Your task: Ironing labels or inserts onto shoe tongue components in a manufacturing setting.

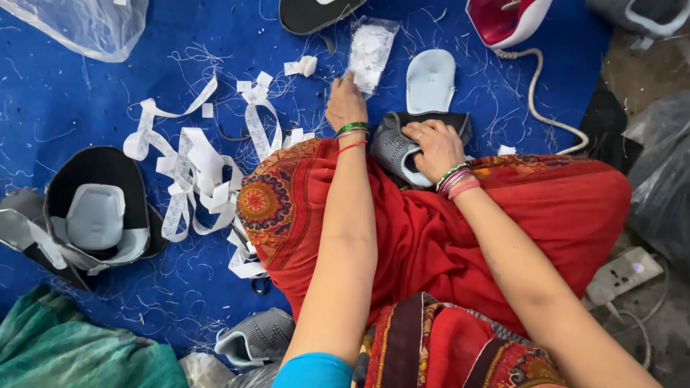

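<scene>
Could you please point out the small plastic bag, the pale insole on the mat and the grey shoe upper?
small plastic bag [371, 54], head view, middle of the clear bag of white bits.
pale insole [430, 80], head view, centre of its flat face.
grey shoe upper [392, 147], head view, knitted side beside the right hand.

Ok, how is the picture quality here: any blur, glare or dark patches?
Head view: even, soft light with no hard shadows; left hand and right hand are sharp; mild glare on the clear plastic bag top left; the right edge beyond the blue mat is dimmer; edges bow slightly.
</scene>
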